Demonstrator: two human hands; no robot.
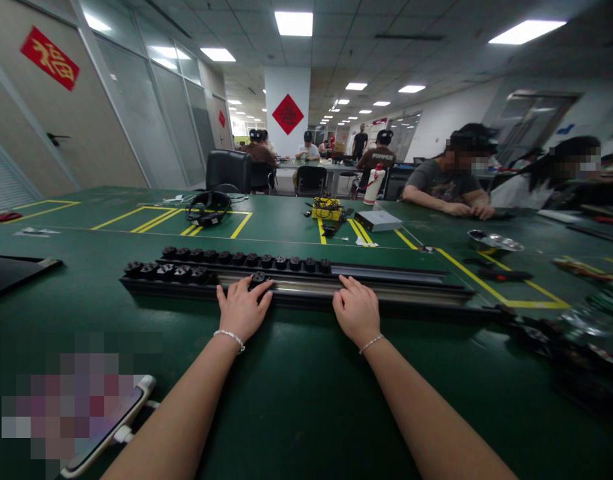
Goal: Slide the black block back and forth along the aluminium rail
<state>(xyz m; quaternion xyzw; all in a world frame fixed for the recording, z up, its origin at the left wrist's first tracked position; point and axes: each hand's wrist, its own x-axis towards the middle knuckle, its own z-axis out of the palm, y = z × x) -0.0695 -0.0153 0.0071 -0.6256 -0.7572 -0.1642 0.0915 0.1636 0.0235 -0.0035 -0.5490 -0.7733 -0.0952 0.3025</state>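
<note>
Two long black rails point(306, 291) with metallic channels lie side by side across the green table in front of me. My left hand point(241, 308) is at the near rail, its thumb and fingers closed about a round black socket-like module point(258, 277) in the channel. Several similar modules point(165, 271) sit at the near rail's left end, and a longer row point(252, 259) fills the left part of the far rail. Farther right, my right hand point(357, 310) has its fingers bent over the near rail's front edge, gripping it. Its lower fingers are partly hidden.
A phone point(109, 427) lies at the front left, a dark panel point(19, 270) beyond it. Behind the rails are a black headset point(207, 207), a yellow box with cables point(327, 208) and a metal bowl point(495, 241). More dark modules point(561, 343) lie right; co-workers sit beyond.
</note>
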